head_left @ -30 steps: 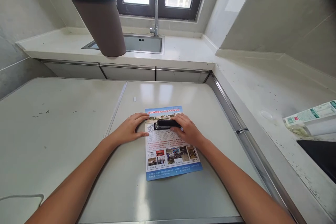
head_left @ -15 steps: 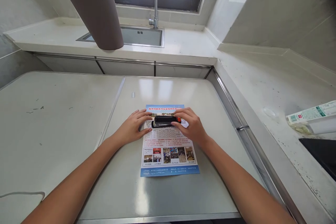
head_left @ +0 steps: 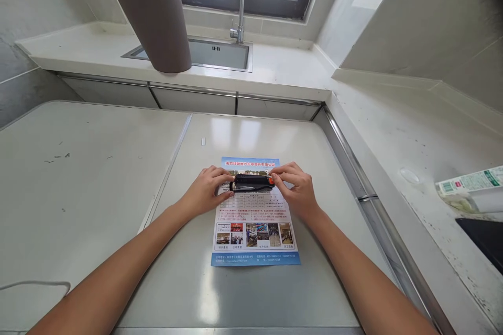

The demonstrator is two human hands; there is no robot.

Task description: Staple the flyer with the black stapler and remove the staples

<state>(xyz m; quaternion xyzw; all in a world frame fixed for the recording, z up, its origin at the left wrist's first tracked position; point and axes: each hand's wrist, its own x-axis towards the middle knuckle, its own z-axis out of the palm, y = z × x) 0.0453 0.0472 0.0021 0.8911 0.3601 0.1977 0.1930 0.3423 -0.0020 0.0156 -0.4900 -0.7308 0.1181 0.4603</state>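
Note:
A black stapler point(head_left: 252, 183) with an orange patch at its right end lies sideways over the upper part of a printed flyer point(head_left: 255, 258). My left hand point(head_left: 208, 190) grips the stapler's left end, the thumb below and the fingers above. At the other end, my right hand point(head_left: 295, 187) pinches the stapler by its orange part between thumb and fingers. Some of the flyer's text and its upper picture are covered by the stapler and fingertips.
Beneath the flyer is a glossy white table point(head_left: 165, 293). A small white piece point(head_left: 203, 141) lies further back, and a cable point(head_left: 35, 283) at the left. Behind are a brown bin point(head_left: 153, 15), a sink point(head_left: 220, 55) and a faucet point(head_left: 241, 0). A plastic packet point(head_left: 471, 186) rests on the right counter.
My right hand has shifted from the stapler's top and front to its orange right end, uncovering more of the body. My left hand still grips the left end. The camera view has moved slightly.

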